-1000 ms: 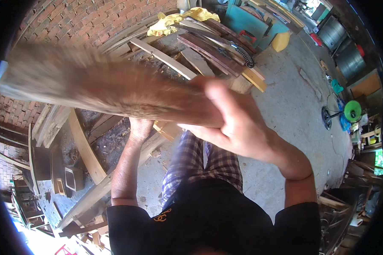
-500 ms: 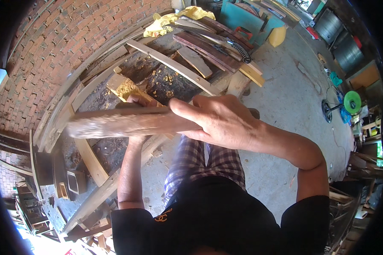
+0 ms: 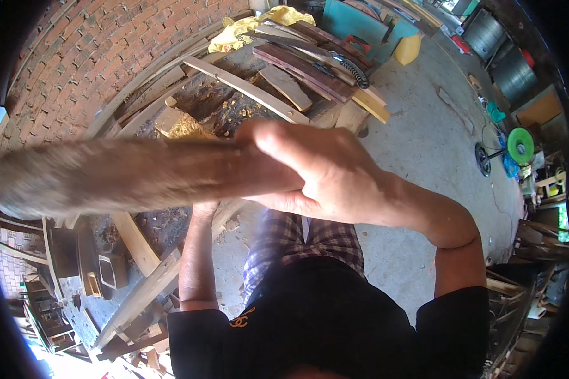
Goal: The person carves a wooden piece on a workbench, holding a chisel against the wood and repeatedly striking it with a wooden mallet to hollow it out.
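Observation:
A thick brown wooden club (image 3: 126, 174) is in my right hand (image 3: 335, 167), whose fingers are wrapped round its narrower end. It lies nearly level across the view, close to me, its wide left end smeared by motion. Only the heel of my left hand (image 3: 205, 208) shows below the club. Its fingers are hidden behind the club, so what they hold cannot be seen. Beyond the club, near the hidden hand, a pale wooden block (image 3: 182, 120) with a rough, yellowish cut surface sticks out. Wood chips (image 3: 224, 112) are scattered past it.
Pale planks (image 3: 246, 88) and dark reddish boards (image 3: 303, 71) lie ahead, with a black curved-handled tool (image 3: 351, 68) on top. A yellow sack (image 3: 259, 26) and a teal machine (image 3: 354, 24) stand farther back. A brick wall (image 3: 95, 57) rises at left; a green fan (image 3: 520, 146) stands right.
The club in my right hand has come up nearer to me, its wide end swinging left and now looking much larger. My left fingers, partly seen before, are now covered by it.

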A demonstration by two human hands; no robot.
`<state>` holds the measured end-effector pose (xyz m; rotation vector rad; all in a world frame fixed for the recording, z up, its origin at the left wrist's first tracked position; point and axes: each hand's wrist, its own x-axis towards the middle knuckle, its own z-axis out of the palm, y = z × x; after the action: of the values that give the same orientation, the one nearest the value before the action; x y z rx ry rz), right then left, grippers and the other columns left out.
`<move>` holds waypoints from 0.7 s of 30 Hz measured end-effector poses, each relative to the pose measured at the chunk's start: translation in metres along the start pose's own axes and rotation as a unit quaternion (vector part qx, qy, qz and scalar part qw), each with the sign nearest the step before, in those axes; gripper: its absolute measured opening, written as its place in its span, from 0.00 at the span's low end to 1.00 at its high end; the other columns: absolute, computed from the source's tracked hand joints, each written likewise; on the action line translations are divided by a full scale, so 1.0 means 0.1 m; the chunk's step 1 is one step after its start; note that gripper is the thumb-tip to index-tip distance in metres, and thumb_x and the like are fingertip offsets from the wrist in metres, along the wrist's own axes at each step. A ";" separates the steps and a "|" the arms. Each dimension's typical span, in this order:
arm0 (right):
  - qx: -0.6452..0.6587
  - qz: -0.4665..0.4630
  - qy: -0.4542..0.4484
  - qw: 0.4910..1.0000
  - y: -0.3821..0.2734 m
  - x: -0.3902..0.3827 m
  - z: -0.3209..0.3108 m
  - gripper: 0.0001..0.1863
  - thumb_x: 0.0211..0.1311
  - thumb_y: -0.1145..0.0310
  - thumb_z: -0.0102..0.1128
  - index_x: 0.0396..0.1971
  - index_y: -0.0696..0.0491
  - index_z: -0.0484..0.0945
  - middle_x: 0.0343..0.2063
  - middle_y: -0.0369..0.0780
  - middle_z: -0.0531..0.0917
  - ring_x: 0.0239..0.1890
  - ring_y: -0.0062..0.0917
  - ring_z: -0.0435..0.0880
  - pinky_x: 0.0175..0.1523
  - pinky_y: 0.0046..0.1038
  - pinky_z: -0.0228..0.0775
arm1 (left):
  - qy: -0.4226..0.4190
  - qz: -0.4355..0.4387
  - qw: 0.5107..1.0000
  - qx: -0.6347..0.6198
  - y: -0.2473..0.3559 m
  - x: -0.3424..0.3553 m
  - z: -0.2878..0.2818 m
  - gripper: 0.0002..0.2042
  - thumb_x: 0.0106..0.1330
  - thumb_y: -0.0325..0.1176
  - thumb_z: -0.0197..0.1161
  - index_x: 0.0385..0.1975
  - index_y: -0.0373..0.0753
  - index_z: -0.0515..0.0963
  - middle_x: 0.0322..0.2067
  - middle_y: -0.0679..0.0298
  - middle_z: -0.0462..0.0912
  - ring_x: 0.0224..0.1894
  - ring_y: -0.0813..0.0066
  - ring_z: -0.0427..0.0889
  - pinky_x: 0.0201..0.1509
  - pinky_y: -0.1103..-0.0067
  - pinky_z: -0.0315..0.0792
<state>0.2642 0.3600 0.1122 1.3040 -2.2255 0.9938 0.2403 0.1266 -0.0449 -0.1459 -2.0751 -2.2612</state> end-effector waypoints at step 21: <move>-0.064 0.024 -0.068 0.995 0.04 0.03 0.10 0.31 0.51 0.60 0.71 0.53 0.48 0.67 0.28 0.41 0.80 0.23 0.29 0.81 0.27 0.27 0.79 | 0.078 0.161 0.975 0.134 -0.23 -0.04 -0.15 0.21 0.64 0.39 0.61 0.53 0.38 0.69 0.48 0.58 0.74 0.50 0.68 0.73 0.56 0.71 0.68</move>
<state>0.2599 0.3518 0.1055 1.3004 -2.3900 0.7846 0.2409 0.1134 -0.0695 -0.2591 -2.0733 -1.7355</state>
